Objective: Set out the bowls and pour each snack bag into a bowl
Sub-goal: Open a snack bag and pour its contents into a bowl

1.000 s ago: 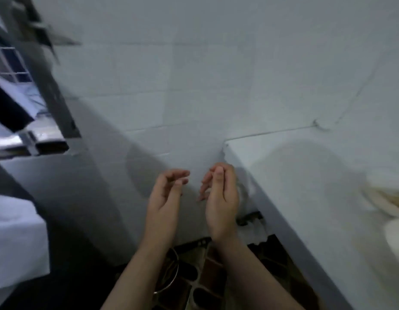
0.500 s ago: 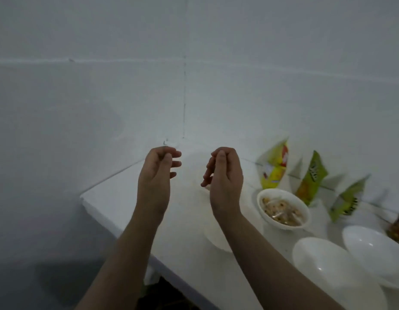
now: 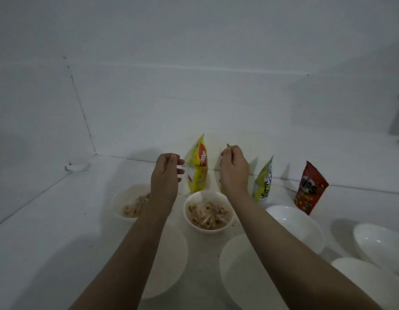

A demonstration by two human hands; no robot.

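right hand (image 3: pixel 234 170) pinched top of green bag (image 3: pixel 227 146) leaning on wall | left hand (image 3: pixel 166 173) loosely curled, empty, beside yellow bag (image 3: pixel 197 168) | red bag (image 3: pixel 310 187) read "IPS" | two bowls (image 3: pixel 208 212) filled

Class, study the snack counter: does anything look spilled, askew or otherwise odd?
Yes. The middle filled bowl seems to have clear wrapper pieces lying among the snacks, which do not belong there. Small dark crumbs dot the counter around it. The bags stand upright against the wall.
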